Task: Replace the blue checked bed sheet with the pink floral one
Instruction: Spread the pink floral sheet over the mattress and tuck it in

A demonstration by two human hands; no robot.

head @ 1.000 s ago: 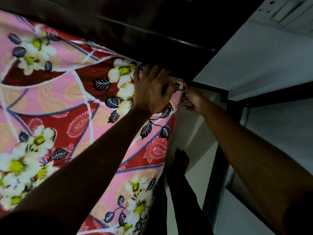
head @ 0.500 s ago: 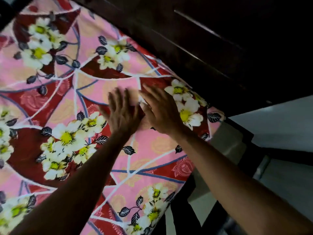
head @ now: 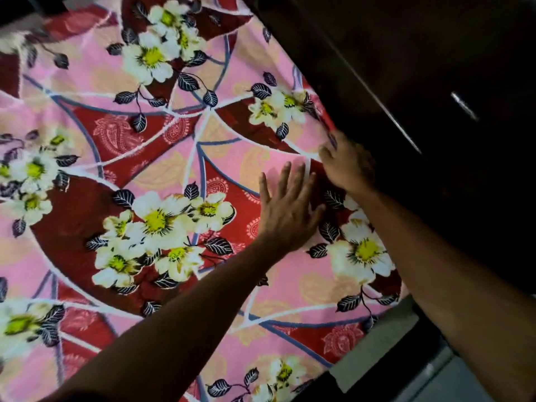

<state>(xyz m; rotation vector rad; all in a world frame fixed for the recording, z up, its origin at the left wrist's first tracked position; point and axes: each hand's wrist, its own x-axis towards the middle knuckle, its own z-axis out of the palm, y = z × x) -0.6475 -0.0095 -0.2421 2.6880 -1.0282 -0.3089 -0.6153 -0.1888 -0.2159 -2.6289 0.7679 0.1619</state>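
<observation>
The pink floral sheet [head: 162,175], with red panels, white flowers and dark leaves, lies spread over the bed and fills most of the view. My left hand [head: 288,213] lies flat on it with fingers straight and spread. My right hand [head: 346,163] rests on the sheet right at its edge against the dark headboard [head: 420,82], fingers bent down onto the cloth; whether they pinch the cloth cannot be made out. No blue checked sheet is in view.
The dark wooden headboard runs along the sheet's right side. At the bottom right the sheet hangs over the bed's corner, with a dark bed frame [head: 385,369] and pale floor [head: 452,381] beyond it.
Both hands have slid along the sheet toward the headboard, and they have parted. The view has swung left, showing more of the sheet.
</observation>
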